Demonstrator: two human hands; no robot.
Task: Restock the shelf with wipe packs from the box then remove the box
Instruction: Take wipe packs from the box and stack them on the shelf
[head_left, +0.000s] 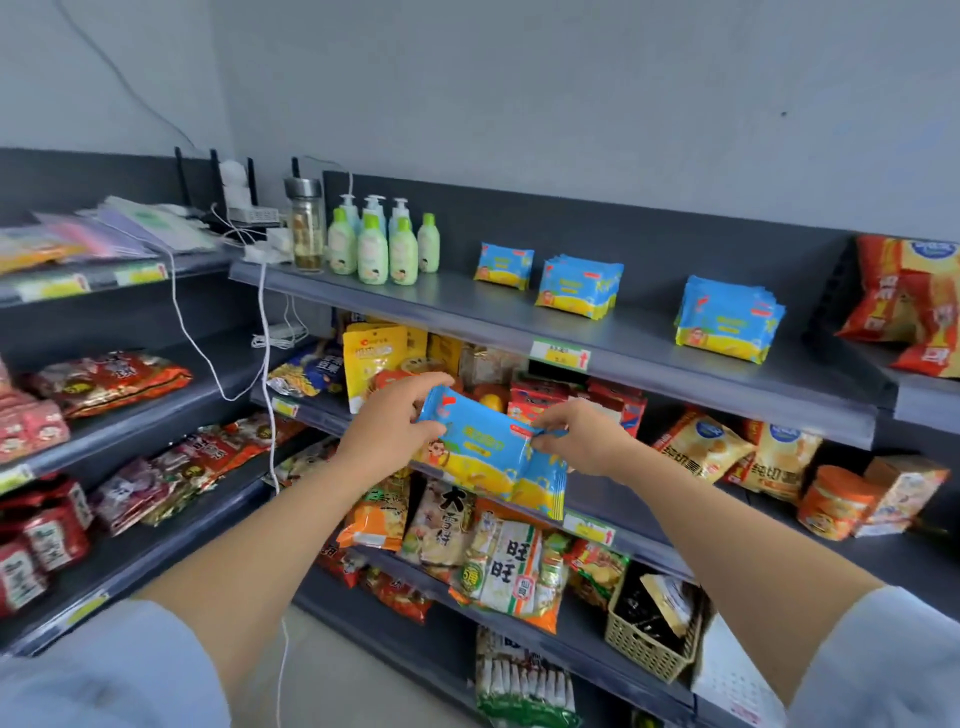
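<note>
Grip: my left hand (387, 431) and right hand (582, 441) pinch the wipe packs (483, 447) by their ends.
Place: below the top shelf (467, 312), out in front of it.
Risk: the loose lower packs could slide out as I lift.

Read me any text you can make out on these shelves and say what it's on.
"旺旺": white-and-green snack bag.
"大雪饼": beige snack bag.
"纯切": yellow chip bag, rest unclear.
Held wipe packs, price tags: too blurred to read.

Green lotion bottles (373, 249) stand beside a glass tumbler (306, 234); white cables (265, 332) hang nearby.
</note>
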